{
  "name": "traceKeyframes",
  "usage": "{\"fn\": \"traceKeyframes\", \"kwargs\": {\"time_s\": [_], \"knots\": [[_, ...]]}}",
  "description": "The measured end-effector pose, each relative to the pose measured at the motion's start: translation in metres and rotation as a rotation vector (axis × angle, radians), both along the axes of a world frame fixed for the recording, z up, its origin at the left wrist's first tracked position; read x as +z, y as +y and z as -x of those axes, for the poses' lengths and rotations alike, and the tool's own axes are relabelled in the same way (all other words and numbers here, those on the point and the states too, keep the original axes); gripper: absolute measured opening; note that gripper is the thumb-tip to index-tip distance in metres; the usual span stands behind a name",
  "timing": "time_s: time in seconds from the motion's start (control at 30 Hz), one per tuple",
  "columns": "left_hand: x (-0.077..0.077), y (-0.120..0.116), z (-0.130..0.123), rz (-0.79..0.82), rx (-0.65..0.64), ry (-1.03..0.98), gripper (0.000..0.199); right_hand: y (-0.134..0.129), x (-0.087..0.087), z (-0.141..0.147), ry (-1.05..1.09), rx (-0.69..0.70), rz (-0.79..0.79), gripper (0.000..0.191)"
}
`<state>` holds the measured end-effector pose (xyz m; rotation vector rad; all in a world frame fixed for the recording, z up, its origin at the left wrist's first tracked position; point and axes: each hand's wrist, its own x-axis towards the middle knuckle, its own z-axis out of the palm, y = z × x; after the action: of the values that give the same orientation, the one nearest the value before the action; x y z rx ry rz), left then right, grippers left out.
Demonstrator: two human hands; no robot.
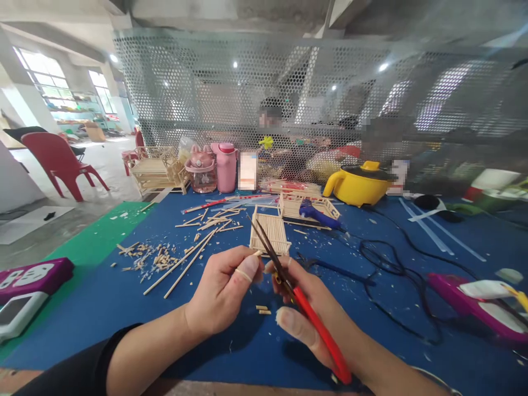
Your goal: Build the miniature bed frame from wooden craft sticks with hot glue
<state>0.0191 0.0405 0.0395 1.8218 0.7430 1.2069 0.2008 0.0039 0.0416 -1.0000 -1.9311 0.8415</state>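
My left hand [231,289] is closed in a pinch on a short wooden stick [257,253], its end just showing above the fingertips. White tape or a finger cover wraps my left thumb. In my right hand [307,300] are red-handled scissors [284,275], their dark blades pointing up and away, close beside the stick. My right thumb, also covered, stands apart from the red handle. Below the hands lie a few cut stick pieces [263,310] on the blue table mat [173,341]. Just beyond the blades is a small slatted stick frame [268,231].
Long sticks [190,258] and a pile of cut bits [159,256] lie left. Behind are another stick frame [299,206], a blue glue gun [317,214], a pink bottle [226,168] and a yellow pot [358,186]. Black cables [396,264] loop on the right. Perforated metal mesh [198,82] stands behind.
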Motion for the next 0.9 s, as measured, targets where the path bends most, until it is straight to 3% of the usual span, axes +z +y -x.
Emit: {"fn": "traceKeyframes", "kwargs": {"time_s": [0.1, 0.37, 0.63, 0.9], "knots": [[0.0010, -0.0003, -0.0019, 0.029, -0.062, -0.054, 0.033, -0.0003, 0.0032, 0.0045, 0.001, 0.081, 0.055, 0.056], [0.0015, 0.0008, -0.0039, 0.044, -0.075, -0.095, 0.033, -0.0019, 0.0016, 0.0066, 0.014, 0.064, 0.054, 0.068], [0.0016, 0.0020, -0.0026, -0.038, -0.039, -0.057, 0.032, -0.0005, -0.0006, 0.0057, 0.011, 0.094, 0.016, 0.069], [0.0063, 0.0014, -0.0011, -0.143, -0.080, 0.015, 0.029, -0.0002, 0.0022, 0.0051, -0.017, 0.127, -0.008, 0.073]]}}
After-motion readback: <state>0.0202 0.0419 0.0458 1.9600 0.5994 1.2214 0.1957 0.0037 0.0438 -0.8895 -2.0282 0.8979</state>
